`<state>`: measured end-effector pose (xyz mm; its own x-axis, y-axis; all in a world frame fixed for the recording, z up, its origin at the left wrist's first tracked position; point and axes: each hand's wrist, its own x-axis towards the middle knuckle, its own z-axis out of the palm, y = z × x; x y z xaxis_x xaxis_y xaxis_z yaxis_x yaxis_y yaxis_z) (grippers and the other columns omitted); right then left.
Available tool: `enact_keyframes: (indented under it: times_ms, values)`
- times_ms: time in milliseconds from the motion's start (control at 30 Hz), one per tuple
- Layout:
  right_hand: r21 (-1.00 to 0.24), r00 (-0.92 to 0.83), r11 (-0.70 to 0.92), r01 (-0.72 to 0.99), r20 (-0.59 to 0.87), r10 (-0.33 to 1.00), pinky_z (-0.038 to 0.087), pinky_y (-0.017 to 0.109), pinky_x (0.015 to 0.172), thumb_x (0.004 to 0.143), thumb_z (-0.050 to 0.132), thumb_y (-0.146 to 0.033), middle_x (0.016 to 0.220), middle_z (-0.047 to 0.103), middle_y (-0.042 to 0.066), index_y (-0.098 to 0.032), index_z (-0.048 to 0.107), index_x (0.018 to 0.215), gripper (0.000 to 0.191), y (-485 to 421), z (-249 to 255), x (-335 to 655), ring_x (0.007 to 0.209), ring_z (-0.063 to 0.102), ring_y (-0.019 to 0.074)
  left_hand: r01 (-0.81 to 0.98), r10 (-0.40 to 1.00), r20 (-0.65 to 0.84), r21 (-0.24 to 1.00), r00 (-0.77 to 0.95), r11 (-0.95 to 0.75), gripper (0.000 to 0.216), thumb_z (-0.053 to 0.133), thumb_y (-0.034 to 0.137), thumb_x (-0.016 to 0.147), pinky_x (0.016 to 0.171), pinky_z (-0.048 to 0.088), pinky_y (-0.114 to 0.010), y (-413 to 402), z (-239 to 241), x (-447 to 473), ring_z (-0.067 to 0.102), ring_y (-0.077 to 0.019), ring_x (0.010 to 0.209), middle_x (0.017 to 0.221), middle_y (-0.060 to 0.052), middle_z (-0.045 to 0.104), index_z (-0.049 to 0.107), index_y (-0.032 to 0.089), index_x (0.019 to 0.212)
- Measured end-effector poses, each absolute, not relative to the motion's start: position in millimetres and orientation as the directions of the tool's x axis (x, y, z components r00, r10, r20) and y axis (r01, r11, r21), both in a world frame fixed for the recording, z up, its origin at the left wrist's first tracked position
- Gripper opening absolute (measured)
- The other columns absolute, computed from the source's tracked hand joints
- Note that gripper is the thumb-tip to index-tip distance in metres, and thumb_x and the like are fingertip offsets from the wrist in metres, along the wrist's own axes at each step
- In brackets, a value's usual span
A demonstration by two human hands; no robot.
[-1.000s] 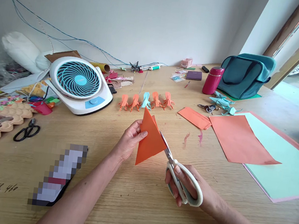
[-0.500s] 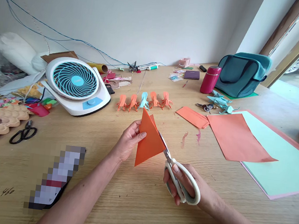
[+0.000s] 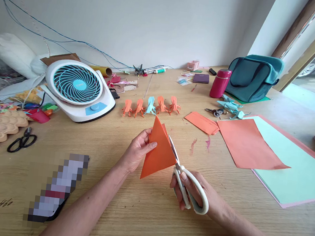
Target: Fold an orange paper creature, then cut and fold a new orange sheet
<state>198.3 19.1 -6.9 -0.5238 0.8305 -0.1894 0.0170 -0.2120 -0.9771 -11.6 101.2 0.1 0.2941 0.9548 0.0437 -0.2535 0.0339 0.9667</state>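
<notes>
My left hand [image 3: 135, 151] pinches a folded orange paper triangle [image 3: 157, 150] by its left edge and holds it upright above the wooden table [image 3: 145, 216]. My right hand [image 3: 194, 193] grips white-handled scissors [image 3: 187, 181], whose blades reach up along the triangle's right edge. A row of small folded paper figures [image 3: 150, 107], orange with one light blue, stands just beyond the triangle.
A white and blue desk fan [image 3: 78, 89] sits at the left, with black scissors [image 3: 22, 141] in front of it. Orange sheets [image 3: 247, 144] and a pale green sheet [image 3: 298, 166] lie at the right. A pink flask [image 3: 220, 83] and a teal bag [image 3: 252, 78] stand behind.
The paper triangle and both hands have shifted slightly, and the scissors have moved a little further up the triangle's right edge. The view has drifted a bit to the right.
</notes>
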Motion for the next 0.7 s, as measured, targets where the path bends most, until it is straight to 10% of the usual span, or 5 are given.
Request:
enact_keyframes:
  times_ms: [700]
  values:
    - [-0.978, -0.482, -0.202, 0.059, -0.206, 0.852, 0.039, 0.023, 0.047, 0.089, 0.043, -0.067, 0.059, 0.055, -0.002, -0.017, 0.054, 0.082, 0.052, 18.6, -6.9, 198.3, 0.047, 0.053, 0.0107, -0.293, 0.946, 0.010, 0.952, 0.323, 0.090, 0.039, 0.073, 0.023, 0.080, 0.082, 0.049, -0.026, 98.9, 3.6, -11.4, 0.063, -0.0157, 0.093, 0.107, -0.004, 0.068, 0.057, 0.021, 0.115]
